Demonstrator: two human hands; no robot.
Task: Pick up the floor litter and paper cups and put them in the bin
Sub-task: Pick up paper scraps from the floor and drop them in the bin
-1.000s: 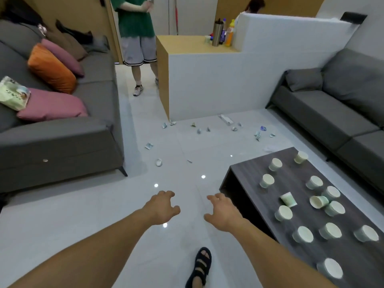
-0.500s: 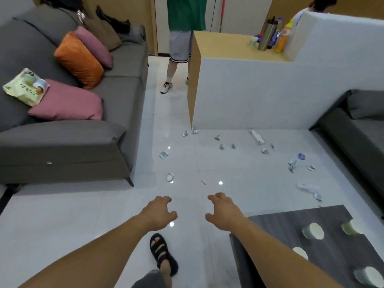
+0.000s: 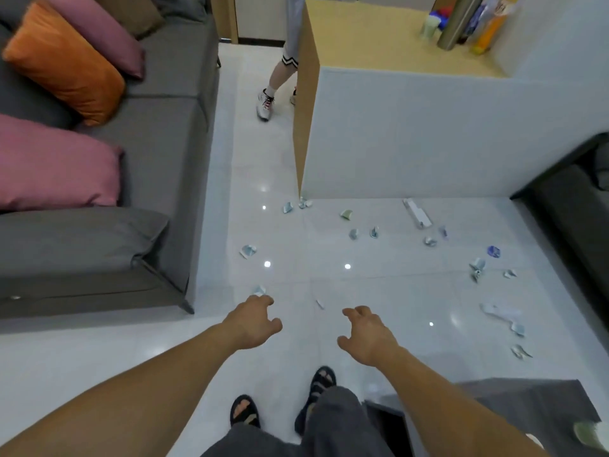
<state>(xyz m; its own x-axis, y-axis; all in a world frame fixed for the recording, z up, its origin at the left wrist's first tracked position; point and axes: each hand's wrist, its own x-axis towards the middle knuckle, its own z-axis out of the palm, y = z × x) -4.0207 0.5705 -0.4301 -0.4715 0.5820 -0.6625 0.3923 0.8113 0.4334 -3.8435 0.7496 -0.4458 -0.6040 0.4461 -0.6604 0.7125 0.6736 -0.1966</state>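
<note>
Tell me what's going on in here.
A person stands over a tiled floor strewn with litter, both arms stretched forward. The left hand and right hand are empty, fingers loosely curled; the left reaches toward a scrap by the sofa. Nothing is picked up yet, and no bin is in view.

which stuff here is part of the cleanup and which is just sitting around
Part of the job: paper scraps on the floor, such as the scrap by the left hand, the blue scrap and the white strip; paper cup on the table.
Just lying about: sofa, orange cushion, pink cushion, bottles on the counter.
</note>
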